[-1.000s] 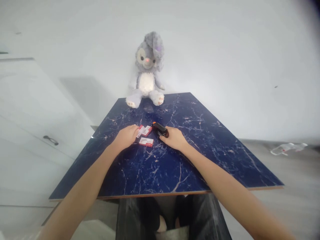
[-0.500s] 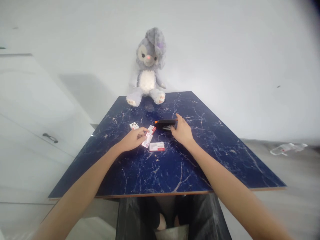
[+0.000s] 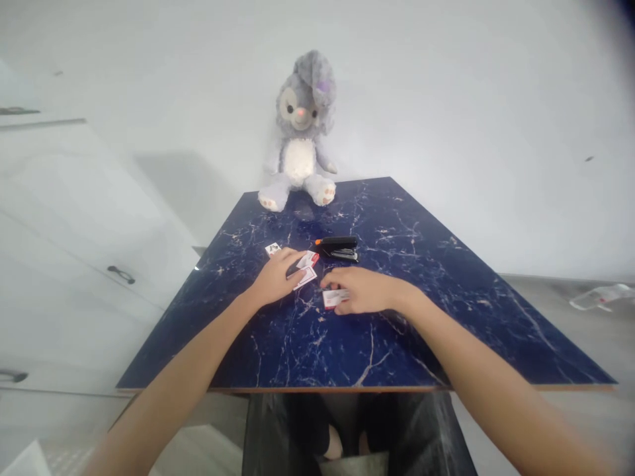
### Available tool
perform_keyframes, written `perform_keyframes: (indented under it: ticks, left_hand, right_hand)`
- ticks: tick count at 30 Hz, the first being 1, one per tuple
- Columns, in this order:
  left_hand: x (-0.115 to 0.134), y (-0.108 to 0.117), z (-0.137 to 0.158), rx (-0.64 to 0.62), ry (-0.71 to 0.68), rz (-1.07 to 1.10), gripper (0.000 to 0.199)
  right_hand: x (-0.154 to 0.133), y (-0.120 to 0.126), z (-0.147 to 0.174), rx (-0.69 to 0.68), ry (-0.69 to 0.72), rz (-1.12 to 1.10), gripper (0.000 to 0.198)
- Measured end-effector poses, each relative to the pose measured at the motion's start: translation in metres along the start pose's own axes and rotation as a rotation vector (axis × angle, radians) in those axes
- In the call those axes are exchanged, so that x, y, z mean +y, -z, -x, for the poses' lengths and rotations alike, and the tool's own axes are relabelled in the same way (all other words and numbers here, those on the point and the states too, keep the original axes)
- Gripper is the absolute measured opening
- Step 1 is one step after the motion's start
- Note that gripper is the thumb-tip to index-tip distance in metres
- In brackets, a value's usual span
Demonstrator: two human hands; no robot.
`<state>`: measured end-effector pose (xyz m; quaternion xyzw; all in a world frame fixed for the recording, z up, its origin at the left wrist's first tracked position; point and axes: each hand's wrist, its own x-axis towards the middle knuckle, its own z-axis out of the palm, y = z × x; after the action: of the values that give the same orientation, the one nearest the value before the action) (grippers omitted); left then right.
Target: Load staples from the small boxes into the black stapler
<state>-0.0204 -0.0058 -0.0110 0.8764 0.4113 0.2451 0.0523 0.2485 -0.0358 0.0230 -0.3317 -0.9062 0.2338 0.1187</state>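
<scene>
My left hand [image 3: 278,276] rests on the table, its thumb and fingers apart around two small white-and-red boxes, an upper box [image 3: 310,259] and a lower box [image 3: 305,277]. Its fingers partly cover both. Just behind that hand lies a small white box with a dark picture [image 3: 272,248]. My right hand [image 3: 364,291] has its thumb and fingers closed around another white-and-red box [image 3: 333,299], whose right end is hidden. Beyond my right hand, a black stapler [image 3: 342,246] with an orange tip lies untouched.
A grey plush rabbit [image 3: 300,158] sits at the far edge of the dark blue marbled table [image 3: 317,350], against the white wall. White cabinet doors with dark handles [image 3: 122,274] are at the left. A clear plastic item [image 3: 598,297] lies at the right, beyond the table.
My right hand has left the stapler and come nearer, closing on the front box and shifting it right. My left hand has spread its fingers over its boxes. The view has shifted slightly.
</scene>
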Motion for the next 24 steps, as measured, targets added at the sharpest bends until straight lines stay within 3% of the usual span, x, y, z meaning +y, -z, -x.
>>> perform_keyframes:
  ticks: [3,6,8,11,13,17,24]
  left_hand:
    - [0.003,-0.004,0.001,-0.046,-0.066,-0.032,0.043]
    - [0.013,-0.005,0.002,-0.133,-0.151,-0.065,0.047]
    - [0.021,-0.004,0.001,-0.209,-0.197,-0.067,0.052]
    - [0.031,-0.004,0.000,-0.287,-0.198,-0.060,0.060]
    - [0.033,-0.005,0.000,-0.274,-0.171,-0.071,0.061]
    - [0.031,-0.008,0.002,-0.157,-0.104,-0.125,0.060]
    - [0.031,-0.009,0.004,-0.060,-0.027,-0.134,0.058]
  right_hand:
    - [0.019,0.022,0.010,-0.055,-0.186,0.026,0.028]
    - [0.047,0.039,0.020,-0.032,-0.412,0.076,0.030]
    - [0.066,0.041,0.020,0.105,-0.561,0.148,0.042]
    - [0.084,0.030,0.010,0.468,-0.678,0.228,0.042]
    - [0.088,0.018,0.000,0.533,-0.569,0.205,0.033]
    - [0.084,0.003,-0.015,0.389,-0.275,0.170,0.027]
    - [0.072,-0.013,-0.021,0.367,-0.080,0.126,0.042]
